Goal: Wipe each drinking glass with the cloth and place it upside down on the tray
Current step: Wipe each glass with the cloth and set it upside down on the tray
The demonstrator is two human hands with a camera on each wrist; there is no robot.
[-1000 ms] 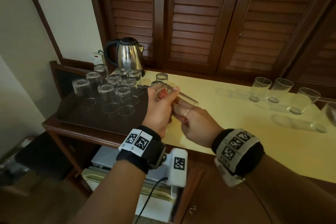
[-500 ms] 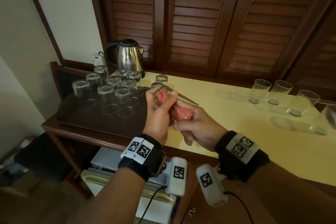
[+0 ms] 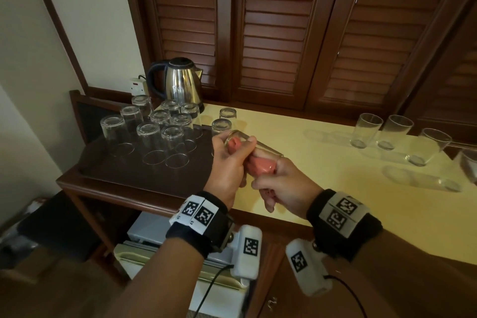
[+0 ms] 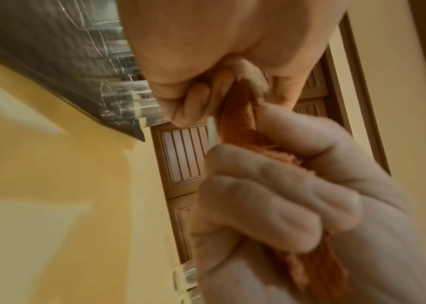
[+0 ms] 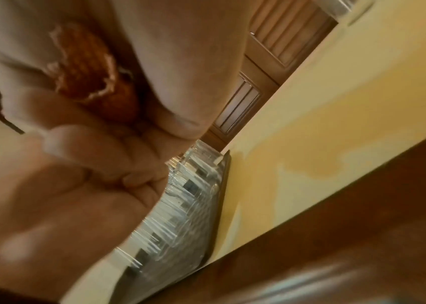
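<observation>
Above the counter edge, left hand (image 3: 227, 165) gripping glass (image 3: 247, 144), right hand (image 3: 284, 186) pinching cloth (image 3: 260, 165); likely slick, fragile; best held round the wall.

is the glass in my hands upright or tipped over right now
Tipped. The glass lies nearly sideways in the left hand, mouth toward the right hand, pink cloth stuffed inside.

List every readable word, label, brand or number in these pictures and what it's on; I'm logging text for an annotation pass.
No words, brands or numbers can be read.
Left wristband: square black-and-white code markers only, no letters.
Right wristband: the same kind of markers.
Kettle: no legible brand.
Wall socket: too small to read.
</observation>
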